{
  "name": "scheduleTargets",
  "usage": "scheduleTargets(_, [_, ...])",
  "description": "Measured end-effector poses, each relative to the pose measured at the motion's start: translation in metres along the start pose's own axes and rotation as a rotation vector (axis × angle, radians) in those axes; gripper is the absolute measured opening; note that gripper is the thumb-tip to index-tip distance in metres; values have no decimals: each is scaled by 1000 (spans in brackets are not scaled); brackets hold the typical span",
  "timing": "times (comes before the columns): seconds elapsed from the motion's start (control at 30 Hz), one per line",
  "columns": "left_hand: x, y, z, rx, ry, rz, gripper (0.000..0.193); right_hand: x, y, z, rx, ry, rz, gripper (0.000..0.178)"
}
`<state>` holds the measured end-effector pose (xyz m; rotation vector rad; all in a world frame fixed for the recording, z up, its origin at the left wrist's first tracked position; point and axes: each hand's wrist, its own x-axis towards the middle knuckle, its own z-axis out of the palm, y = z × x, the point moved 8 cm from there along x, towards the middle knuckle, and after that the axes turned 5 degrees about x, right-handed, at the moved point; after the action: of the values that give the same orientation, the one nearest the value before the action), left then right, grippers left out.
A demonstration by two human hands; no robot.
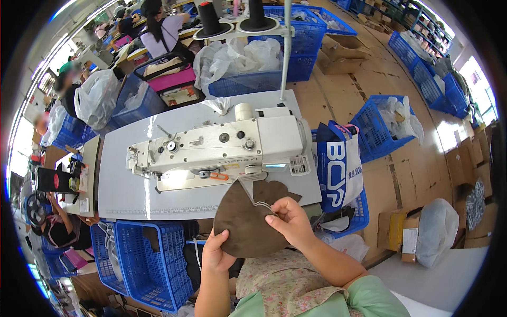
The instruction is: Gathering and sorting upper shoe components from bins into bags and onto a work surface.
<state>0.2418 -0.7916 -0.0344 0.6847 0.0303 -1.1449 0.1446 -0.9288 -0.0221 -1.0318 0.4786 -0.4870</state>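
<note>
A dark brown, rounded fabric piece (245, 222) is held up in front of my body, at the near edge of the sewing machine table. My left hand (217, 252) pinches its lower left edge between thumb and fingers. At its right edge my right hand (290, 221) is closed on the fabric, beside a thin pale cord (262, 204) that runs along that edge. A pointed slit shows at the top of the piece. Behind it, a second brown fabric piece (277, 190) with a scalloped edge lies on the table, partly hidden. The white sewing machine (211, 145) stands just beyond.
The grey table (124, 182) carries the machine, with black thread cones (211, 20) behind it. Blue crates (153, 264) stand at the near left. A printed bag (338, 164) sits in a crate to the right. Cardboard boxes (404, 232) lie farther right. Other people work at the far left.
</note>
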Motion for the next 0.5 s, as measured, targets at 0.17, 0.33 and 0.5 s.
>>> scheduleTargets(0.17, [0, 2, -10, -14, -6, -11, 51, -2, -18, 11, 138, -74, 35, 40])
scheduleTargets(0.33, [1, 2, -5, -73, -29, -40, 51, 2, -10, 7, 127, -77, 105, 37])
scheduleTargets(0.5, [0, 7, -9, 17, 43, -14, 46, 10, -8, -1, 79, -66, 154, 33])
